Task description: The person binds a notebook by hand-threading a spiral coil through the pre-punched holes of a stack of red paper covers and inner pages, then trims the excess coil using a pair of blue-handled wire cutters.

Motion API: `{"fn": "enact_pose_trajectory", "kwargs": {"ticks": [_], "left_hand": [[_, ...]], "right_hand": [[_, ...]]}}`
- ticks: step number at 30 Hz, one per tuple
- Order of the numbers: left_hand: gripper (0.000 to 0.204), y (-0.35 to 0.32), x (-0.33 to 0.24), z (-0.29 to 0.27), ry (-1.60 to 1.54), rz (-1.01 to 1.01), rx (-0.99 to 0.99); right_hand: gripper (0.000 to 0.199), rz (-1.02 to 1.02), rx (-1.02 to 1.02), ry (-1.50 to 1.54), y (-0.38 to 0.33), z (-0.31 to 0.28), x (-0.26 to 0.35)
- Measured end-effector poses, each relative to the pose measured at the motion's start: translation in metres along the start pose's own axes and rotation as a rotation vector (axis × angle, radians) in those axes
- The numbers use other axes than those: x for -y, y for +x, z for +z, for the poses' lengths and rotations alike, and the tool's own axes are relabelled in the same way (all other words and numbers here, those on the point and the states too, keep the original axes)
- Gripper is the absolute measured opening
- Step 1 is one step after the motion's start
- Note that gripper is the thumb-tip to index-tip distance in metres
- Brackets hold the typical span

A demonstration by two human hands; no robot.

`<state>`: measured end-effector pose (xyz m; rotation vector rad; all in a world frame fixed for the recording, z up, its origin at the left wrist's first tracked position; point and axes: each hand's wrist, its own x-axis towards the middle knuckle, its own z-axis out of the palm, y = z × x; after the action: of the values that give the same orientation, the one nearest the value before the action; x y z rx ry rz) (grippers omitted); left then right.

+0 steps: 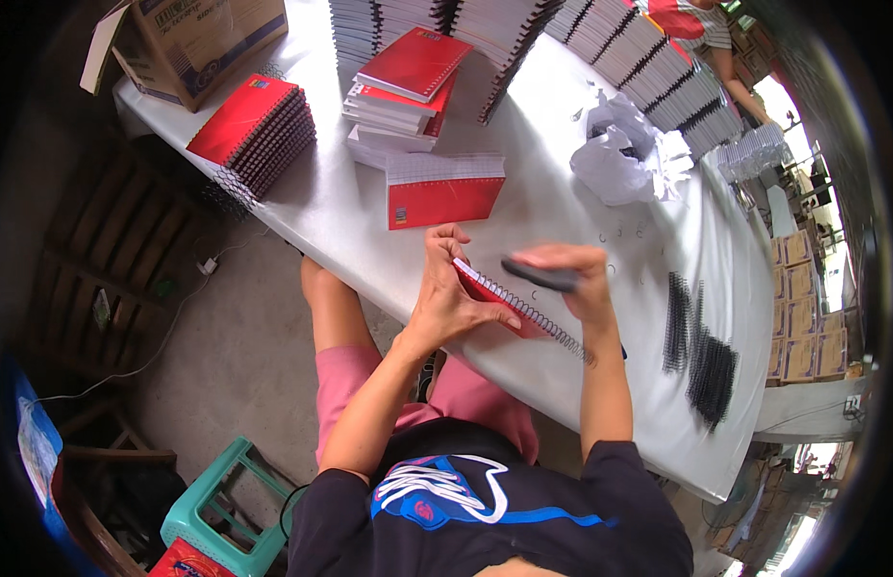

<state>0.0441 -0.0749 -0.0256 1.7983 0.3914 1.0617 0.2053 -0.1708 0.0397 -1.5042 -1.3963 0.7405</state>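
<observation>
My left hand [448, 296] grips a red notebook [473, 283] above the near table edge, thumb on the cover and fingers behind it. A dark wire spiral coil [560, 334] runs along the notebook's edge, and its loose end sticks out past the lower right corner. My right hand [583, 274], smeared by motion, is closed round a dark hand tool [542, 275] just above the coil. The tool's exact kind is too blurred to tell. Just beyond my left hand, another red notebook [448, 199] stands partly open on the table.
Red notebooks [244, 125] are stacked at the left, beside a cardboard box [201, 48]. Tall notebook stacks [610, 48] line the far side. Crumpled white plastic [624, 149], black spiral coils [711, 380] and small wire bits lie to the right. A green stool [191, 505] stands lower left.
</observation>
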Motion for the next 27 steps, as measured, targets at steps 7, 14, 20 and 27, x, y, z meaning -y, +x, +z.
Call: {"fn": "enact_pose_trajectory", "kwargs": {"ticks": [7, 14, 20, 27], "left_hand": [[0.103, 0.000, 0.002, 0.001, -0.085, -0.071, 0.043], [0.105, 0.001, 0.005, 0.000, -0.014, -0.031, 0.031], [0.103, 0.002, 0.003, 0.005, -0.035, -0.066, 0.007], [0.080, -0.007, 0.002, 0.020, 0.134, 0.086, -0.139]], "right_hand": [[0.032, -0.264, 0.131, 0.477, 0.009, 0.002, 0.015], [0.020, -0.219, 0.046, 0.322, 0.013, 0.009, 0.024], [0.032, -0.213, -0.186, 0.329, 0.005, 0.013, 0.024], [0.039, -0.120, -0.658, -0.040, -0.022, 0.010, 0.057]]}}
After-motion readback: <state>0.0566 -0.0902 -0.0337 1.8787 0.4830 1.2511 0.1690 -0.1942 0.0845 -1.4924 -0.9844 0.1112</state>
